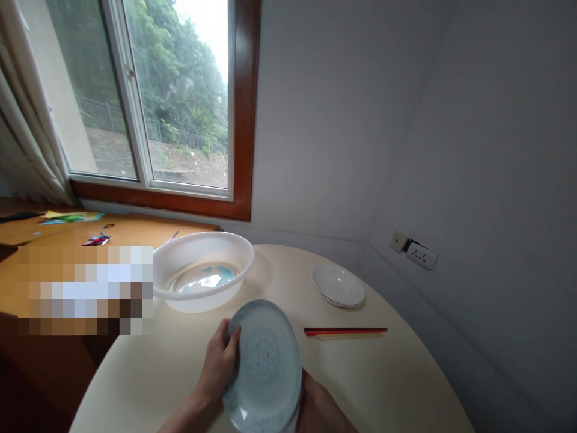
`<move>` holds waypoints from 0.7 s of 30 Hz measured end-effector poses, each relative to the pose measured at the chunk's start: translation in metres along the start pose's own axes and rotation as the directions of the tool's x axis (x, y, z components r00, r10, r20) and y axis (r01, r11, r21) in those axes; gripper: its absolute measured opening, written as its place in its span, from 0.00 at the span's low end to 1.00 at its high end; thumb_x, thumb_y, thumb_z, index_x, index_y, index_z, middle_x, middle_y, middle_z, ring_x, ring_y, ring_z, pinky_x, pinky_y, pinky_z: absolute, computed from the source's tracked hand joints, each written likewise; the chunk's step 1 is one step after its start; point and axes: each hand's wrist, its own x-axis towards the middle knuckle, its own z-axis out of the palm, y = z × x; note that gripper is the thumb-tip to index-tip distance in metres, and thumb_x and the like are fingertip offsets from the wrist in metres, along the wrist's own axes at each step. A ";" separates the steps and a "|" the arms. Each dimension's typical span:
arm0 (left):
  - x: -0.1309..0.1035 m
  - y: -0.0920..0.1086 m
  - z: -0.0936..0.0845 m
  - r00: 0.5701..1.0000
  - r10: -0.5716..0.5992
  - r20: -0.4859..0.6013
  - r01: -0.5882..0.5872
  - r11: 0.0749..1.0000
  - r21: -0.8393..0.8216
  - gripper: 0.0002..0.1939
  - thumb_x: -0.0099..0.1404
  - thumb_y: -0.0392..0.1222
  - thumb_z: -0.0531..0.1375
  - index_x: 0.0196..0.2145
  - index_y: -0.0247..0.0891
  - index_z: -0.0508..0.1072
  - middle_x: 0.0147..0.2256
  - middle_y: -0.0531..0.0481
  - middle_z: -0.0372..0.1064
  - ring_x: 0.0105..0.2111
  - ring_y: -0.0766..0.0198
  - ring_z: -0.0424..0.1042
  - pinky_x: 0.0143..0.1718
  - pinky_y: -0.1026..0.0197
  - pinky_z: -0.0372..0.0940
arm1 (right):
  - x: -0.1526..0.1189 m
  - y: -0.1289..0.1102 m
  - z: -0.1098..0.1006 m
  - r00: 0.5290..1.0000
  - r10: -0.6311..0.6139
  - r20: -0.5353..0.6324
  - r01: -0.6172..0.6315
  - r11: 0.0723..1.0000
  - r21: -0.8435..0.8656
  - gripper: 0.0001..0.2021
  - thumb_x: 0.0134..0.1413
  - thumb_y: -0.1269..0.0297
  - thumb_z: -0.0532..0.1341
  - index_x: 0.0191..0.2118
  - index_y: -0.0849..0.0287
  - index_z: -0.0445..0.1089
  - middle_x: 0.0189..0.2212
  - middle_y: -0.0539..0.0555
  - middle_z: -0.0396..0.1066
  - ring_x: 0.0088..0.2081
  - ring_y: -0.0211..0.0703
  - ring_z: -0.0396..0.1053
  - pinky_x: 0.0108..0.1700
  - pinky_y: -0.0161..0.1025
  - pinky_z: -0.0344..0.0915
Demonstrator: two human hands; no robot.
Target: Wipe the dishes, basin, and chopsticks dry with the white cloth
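Note:
A pale blue patterned plate [264,367] is tilted up above the near part of the round table. My left hand [220,361] grips its left rim, with the thumb on the face and the fingers behind. At the lower right edge of the plate, my right hand [318,403] is partly hidden behind it. A bit of white material shows beside that hand under the plate; what it is cannot be made out. The fingers of my right hand are out of sight.
A translucent basin [198,304] with some liquid stands behind the plate to the left. White dishes [338,285] sit at the back right of the table [135,385]. Red and pale chopsticks [345,332] lie right of the plate. A wooden desk [135,228] adjoins at left.

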 end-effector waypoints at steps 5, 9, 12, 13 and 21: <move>-0.004 -0.002 0.006 0.999 -0.037 0.035 0.038 0.999 -0.035 0.15 0.55 0.55 0.57 0.27 0.39 0.66 0.25 0.51 0.68 0.29 0.60 0.67 0.32 0.61 0.63 | -0.003 -0.007 -0.007 0.979 -0.143 -0.145 0.142 0.990 -0.015 0.18 0.38 0.50 0.68 0.28 0.63 0.75 0.25 0.54 0.74 0.32 0.43 0.70 0.37 0.37 0.65; -0.007 0.000 0.011 0.995 -0.097 0.038 0.099 0.994 -0.049 0.17 0.53 0.55 0.59 0.29 0.38 0.68 0.27 0.49 0.70 0.34 0.56 0.69 0.35 0.60 0.64 | -0.002 -0.004 -0.014 0.936 -0.223 -0.274 0.239 0.971 0.026 0.17 0.35 0.52 0.69 0.29 0.60 0.74 0.26 0.52 0.75 0.31 0.45 0.71 0.36 0.39 0.66; -0.011 0.000 0.015 0.991 -0.131 0.019 0.132 0.990 -0.054 0.18 0.53 0.55 0.59 0.34 0.37 0.69 0.34 0.45 0.72 0.39 0.53 0.69 0.41 0.57 0.63 | 0.000 -0.001 -0.011 0.973 -0.165 -0.159 0.177 0.982 0.065 0.22 0.41 0.47 0.65 0.36 0.60 0.74 0.33 0.57 0.75 0.39 0.50 0.71 0.41 0.44 0.66; -0.012 -0.001 0.017 0.990 -0.135 0.030 0.137 0.989 -0.063 0.19 0.53 0.55 0.58 0.35 0.37 0.69 0.36 0.44 0.72 0.40 0.53 0.69 0.42 0.57 0.63 | 0.000 -0.001 -0.010 0.987 -0.127 -0.099 0.134 0.989 0.065 0.24 0.43 0.44 0.63 0.39 0.60 0.73 0.35 0.58 0.75 0.41 0.51 0.70 0.42 0.45 0.66; -0.015 0.003 0.019 0.988 -0.129 0.087 0.137 0.986 -0.095 0.18 0.50 0.57 0.60 0.29 0.38 0.69 0.28 0.47 0.71 0.35 0.54 0.70 0.35 0.59 0.64 | -0.005 -0.004 -0.018 0.984 0.101 0.148 -0.094 0.994 -0.056 0.38 0.36 0.36 0.60 0.51 0.56 0.67 0.41 0.55 0.73 0.50 0.49 0.65 0.50 0.43 0.61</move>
